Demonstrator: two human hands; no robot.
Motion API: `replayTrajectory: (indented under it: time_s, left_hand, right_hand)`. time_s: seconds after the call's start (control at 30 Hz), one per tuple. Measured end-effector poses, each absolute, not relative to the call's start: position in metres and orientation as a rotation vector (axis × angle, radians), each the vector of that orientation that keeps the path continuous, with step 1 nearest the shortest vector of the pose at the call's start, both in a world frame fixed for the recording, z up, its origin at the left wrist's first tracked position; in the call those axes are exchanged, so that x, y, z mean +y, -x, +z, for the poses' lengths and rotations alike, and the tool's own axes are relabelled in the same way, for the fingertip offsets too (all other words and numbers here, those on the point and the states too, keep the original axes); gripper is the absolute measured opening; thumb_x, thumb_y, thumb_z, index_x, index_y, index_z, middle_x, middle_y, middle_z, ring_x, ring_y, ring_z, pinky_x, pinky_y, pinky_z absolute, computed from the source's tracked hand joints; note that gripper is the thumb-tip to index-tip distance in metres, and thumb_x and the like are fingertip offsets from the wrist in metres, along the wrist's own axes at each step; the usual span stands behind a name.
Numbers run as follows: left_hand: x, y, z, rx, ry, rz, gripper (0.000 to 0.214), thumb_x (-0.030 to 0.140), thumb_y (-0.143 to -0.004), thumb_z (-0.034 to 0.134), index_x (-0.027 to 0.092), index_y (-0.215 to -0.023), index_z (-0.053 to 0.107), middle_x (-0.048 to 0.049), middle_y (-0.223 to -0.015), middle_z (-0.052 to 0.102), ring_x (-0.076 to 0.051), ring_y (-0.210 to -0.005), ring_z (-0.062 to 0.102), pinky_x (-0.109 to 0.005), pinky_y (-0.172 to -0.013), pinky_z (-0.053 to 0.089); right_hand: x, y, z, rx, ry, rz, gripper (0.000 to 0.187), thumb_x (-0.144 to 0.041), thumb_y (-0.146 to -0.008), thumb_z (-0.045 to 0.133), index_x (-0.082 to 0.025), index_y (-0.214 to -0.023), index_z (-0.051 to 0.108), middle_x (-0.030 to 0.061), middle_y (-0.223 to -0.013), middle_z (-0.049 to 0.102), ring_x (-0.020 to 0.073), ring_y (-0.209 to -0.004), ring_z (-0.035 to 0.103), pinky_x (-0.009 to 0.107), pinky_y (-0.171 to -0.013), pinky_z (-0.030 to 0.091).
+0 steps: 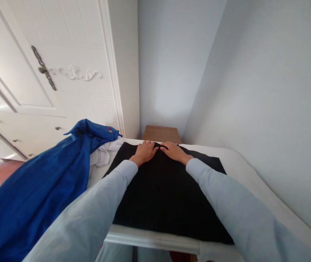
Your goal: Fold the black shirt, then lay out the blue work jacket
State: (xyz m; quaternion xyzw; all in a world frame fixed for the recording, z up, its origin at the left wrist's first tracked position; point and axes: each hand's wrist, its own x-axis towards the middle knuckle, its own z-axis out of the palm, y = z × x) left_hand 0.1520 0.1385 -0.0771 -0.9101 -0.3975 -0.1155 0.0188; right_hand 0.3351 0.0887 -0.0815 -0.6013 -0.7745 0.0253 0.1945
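Black cloth (166,189) lying flat on bed (239,162); left hand (145,151) and right hand (175,151) pressing its far edge, palms open, gripping nothing. Seemingly smoothing; any fold needing a pinch there.

Black cloth (166,189), plain, frame centre. Blue garment (35,189), red mark near top, lower left. Pale blue sleeves (226,196). White wardrobe (63,72), upper left. Brown stand (162,134), centre.

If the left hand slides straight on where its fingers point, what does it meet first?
Probably the right hand: the left hand, flat on the black cloth, points slantwise at its fingertips, which look almost touching.
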Motion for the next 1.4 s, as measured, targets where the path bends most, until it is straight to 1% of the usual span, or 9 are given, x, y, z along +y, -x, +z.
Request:
replayTrajectory:
  time_s: [0.13,0.23,0.37,0.47,0.63,0.83,1.17,1.3,1.4]
  left_hand:
    - [0.142,-0.153,-0.086,-1.296,2.805,-0.422,0.053,0.053,-0.102,0.028,0.017,-0.126,0.06,-0.018,-0.131,0.06,-0.033,-0.125,0.053,-0.05,-0.1,0.042]
    - [0.145,-0.152,-0.093,-1.363,2.853,-0.397,0.061,0.058,-0.101,0.021,0.02,-0.138,0.053,-0.0179,-0.146,0.051,-0.035,-0.141,0.038,-0.059,-0.108,0.033]
    - [0.15,-0.152,-0.098,-1.411,2.924,-0.285,0.071,0.064,-0.099,0.017,0.02,-0.149,0.043,-0.0175,-0.158,0.037,-0.035,-0.149,0.025,-0.065,-0.115,0.018]
    - [0.153,-0.153,-0.098,-1.426,2.944,-0.214,0.078,0.067,-0.097,0.015,0.017,-0.154,0.035,-0.0185,-0.161,0.03,-0.035,-0.151,0.02,-0.064,-0.117,0.014]
    - [0.154,-0.154,-0.098,-1.442,2.931,-0.182,0.081,0.069,-0.096,0.013,0.017,-0.156,0.031,-0.0178,-0.162,0.027,-0.034,-0.152,0.019,-0.063,-0.118,0.014]
    - [0.154,-0.154,-0.096,-1.45,2.931,-0.131,0.083,0.07,-0.095,0.012,0.017,-0.157,0.027,-0.0166,-0.164,0.024,-0.033,-0.152,0.017,-0.062,-0.119,0.013]
    - [0.156,-0.155,-0.097,-1.467,2.892,-0.078,0.087,0.072,-0.094,0.009,0.016,-0.159,0.022,-0.0164,-0.166,0.016,-0.032,-0.153,0.013,-0.061,-0.119,0.013]
    - [0.157,-0.155,-0.098,-1.475,2.888,-0.074,0.087,0.072,-0.094,0.01,0.016,-0.159,0.023,-0.0168,-0.165,0.017,-0.033,-0.153,0.013,-0.061,-0.119,0.013]
    - [0.157,-0.156,-0.098,-1.478,2.883,-0.08,0.086,0.072,-0.094,0.011,0.016,-0.159,0.024,-0.0166,-0.165,0.019,-0.032,-0.153,0.014,-0.061,-0.119,0.013]
  right_hand:
    - [0.105,-0.345,-0.092,-2.103,1.829,0.014,0.039,-0.036,-0.104,0.04,-0.016,-0.118,0.069,0.0136,-0.121,0.071,0.0255,-0.113,0.063,0.038,-0.1,0.045]
    - [0.103,-0.354,-0.1,-2.113,1.853,0.004,0.044,-0.04,-0.105,0.034,-0.02,-0.118,0.07,0.0112,-0.127,0.069,0.0261,-0.12,0.06,0.041,-0.102,0.044]
    - [0.097,-0.362,-0.111,-2.12,1.885,-0.021,0.05,-0.047,-0.105,0.029,-0.023,-0.136,0.06,0.0115,-0.149,0.053,0.0301,-0.138,0.046,0.052,-0.11,0.037]
    - [0.096,-0.366,-0.112,-2.154,1.986,0.011,0.06,-0.055,-0.103,0.024,-0.023,-0.147,0.048,0.0128,-0.156,0.043,0.0322,-0.146,0.034,0.057,-0.116,0.026]
    - [0.089,-0.375,-0.106,-2.138,2.118,0.018,0.082,-0.068,-0.098,0.017,-0.012,-0.156,0.031,0.0199,-0.164,0.024,0.0349,-0.152,0.016,0.058,-0.12,0.016]
    - [0.055,-0.417,-0.117,-2.132,2.102,-0.006,0.08,-0.069,-0.097,0.017,-0.018,-0.157,0.03,0.0152,-0.164,0.028,0.0326,-0.152,0.02,0.054,-0.12,0.021]
    - [-0.011,-0.508,-0.113,-1.906,2.492,0.016,0.082,-0.066,-0.097,0.013,-0.011,-0.155,0.032,0.0185,-0.163,0.028,0.0356,-0.151,0.022,0.056,-0.119,0.024]
    - [-0.01,-0.489,-0.106,-1.852,2.471,-0.102,0.083,-0.064,-0.098,0.013,-0.004,-0.154,0.033,0.0237,-0.161,0.03,0.0373,-0.15,0.022,0.056,-0.119,0.024]
    - [0.0,-0.435,-0.099,-1.992,2.207,-0.194,0.082,-0.064,-0.099,0.013,-0.008,-0.156,0.03,0.0216,-0.162,0.028,0.0354,-0.151,0.02,0.055,-0.12,0.023]
